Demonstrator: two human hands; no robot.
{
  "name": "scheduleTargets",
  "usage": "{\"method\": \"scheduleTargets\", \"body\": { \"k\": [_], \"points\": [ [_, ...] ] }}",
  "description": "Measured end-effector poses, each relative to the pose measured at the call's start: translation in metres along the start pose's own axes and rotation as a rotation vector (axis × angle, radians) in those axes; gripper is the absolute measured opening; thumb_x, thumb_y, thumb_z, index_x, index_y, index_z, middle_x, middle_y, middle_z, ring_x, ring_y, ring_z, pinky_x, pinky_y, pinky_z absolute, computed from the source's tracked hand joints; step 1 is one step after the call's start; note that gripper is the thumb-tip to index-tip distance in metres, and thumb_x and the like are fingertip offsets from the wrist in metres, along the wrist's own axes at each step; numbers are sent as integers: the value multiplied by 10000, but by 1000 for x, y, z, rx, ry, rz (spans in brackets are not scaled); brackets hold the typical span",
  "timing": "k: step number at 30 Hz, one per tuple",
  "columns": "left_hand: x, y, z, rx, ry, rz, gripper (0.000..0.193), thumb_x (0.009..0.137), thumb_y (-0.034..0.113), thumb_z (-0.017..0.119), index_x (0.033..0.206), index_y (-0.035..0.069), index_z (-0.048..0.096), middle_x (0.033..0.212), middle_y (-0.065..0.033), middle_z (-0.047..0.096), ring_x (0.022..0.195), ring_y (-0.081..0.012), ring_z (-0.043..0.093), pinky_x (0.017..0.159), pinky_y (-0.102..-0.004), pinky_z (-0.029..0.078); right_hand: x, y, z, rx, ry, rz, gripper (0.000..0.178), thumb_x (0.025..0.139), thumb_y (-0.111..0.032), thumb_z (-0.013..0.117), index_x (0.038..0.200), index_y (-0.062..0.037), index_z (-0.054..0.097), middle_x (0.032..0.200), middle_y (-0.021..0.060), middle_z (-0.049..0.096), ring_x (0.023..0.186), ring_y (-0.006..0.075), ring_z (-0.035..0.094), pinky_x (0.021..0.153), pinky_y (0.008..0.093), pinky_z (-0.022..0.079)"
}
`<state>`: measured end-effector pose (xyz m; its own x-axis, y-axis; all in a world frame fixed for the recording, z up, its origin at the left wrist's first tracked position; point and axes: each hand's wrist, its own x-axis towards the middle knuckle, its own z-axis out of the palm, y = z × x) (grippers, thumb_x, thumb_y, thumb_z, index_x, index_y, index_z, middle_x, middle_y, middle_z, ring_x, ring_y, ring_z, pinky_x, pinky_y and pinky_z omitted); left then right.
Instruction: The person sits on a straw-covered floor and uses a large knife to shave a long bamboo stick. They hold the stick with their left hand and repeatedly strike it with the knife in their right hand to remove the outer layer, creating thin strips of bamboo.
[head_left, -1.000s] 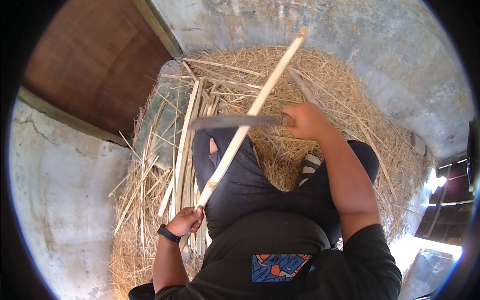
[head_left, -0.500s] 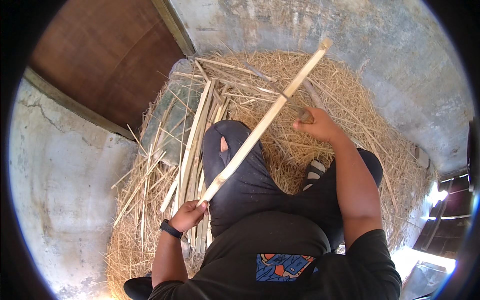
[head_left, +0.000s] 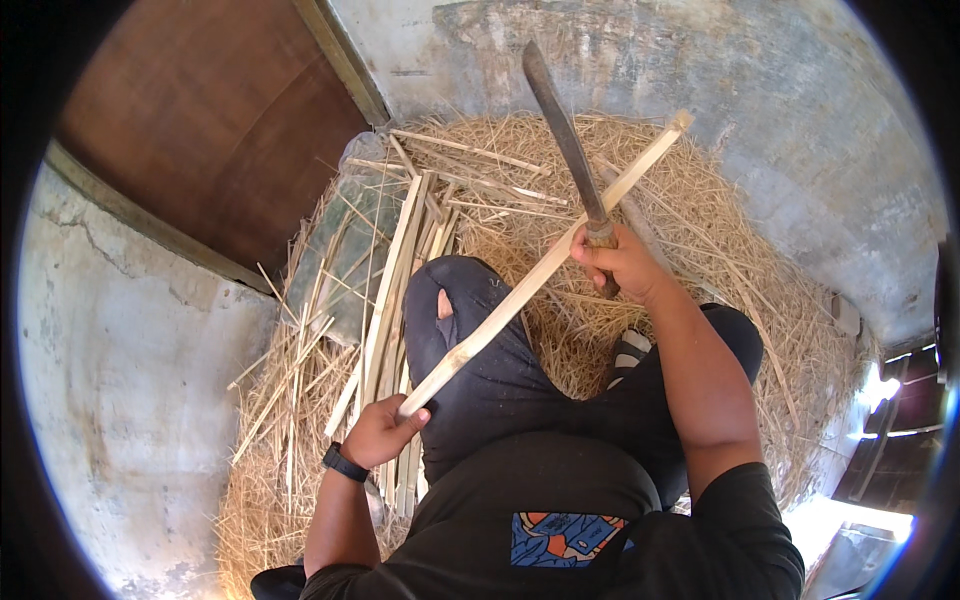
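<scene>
A long pale bamboo strip slants from my left hip up to the far right, passing over my bent left knee. My left hand is closed round its near end, thumb on top. In my right hand is a machete, gripped by its wooden handle. The dark blade points up and away, tilted to the left, and overlaps the strip near the handle. Whether blade and strip touch, I cannot tell. More split strips lie in a bundle beside my left leg.
Straw-like shavings cover the floor around me. A greenish-grey stone-like block lies under thin slivers at the left. Worn plaster walls and a brown panel stand close by. A round stick lies beyond my right hand.
The machete has swung from lying nearly flat across the strip to pointing up and away. My right hand has turned and shifted slightly nearer. The strip's far end has dropped a little rightward.
</scene>
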<state>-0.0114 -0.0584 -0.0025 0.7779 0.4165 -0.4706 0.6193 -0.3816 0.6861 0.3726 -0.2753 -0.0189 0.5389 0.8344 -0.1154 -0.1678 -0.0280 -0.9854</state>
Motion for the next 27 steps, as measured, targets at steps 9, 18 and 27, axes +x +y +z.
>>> {"method": "scheduleTargets", "body": {
  "k": [9, 18, 27],
  "points": [
    [-27, -32, 2, 501, 446, 189, 733, 746, 381, 867, 1292, 21, 538, 1053, -179, 629, 960, -345, 647, 807, -441, 541, -4, -19, -11, 30, 242, -73, 170, 926, -175, 733, 962, -80, 596, 758, 8, 610, 540, 58, 464, 520, 231, 398],
    [-31, -65, 17, 584, 478, -13, 501, 840, 479, 758, 1102, 61, 673, 789, -177, 715, 753, -373, 705, 692, -466, 566, -2, -20, -23, 62, 340, -139, 201, 911, -207, 739, 1011, -42, 683, 753, 0, 624, 553, 62, 479, 504, 236, 388],
    [-30, -71, 31, 360, 547, 63, 384, 836, 392, 793, 916, 29, 696, 616, -144, 639, 549, -296, 639, 544, -399, 504, -8, -26, -19, -29, 371, -146, 290, 920, -201, 748, 1158, -56, 664, 884, 2, 636, 593, 60, 497, 526, 230, 404]
  ]
}}
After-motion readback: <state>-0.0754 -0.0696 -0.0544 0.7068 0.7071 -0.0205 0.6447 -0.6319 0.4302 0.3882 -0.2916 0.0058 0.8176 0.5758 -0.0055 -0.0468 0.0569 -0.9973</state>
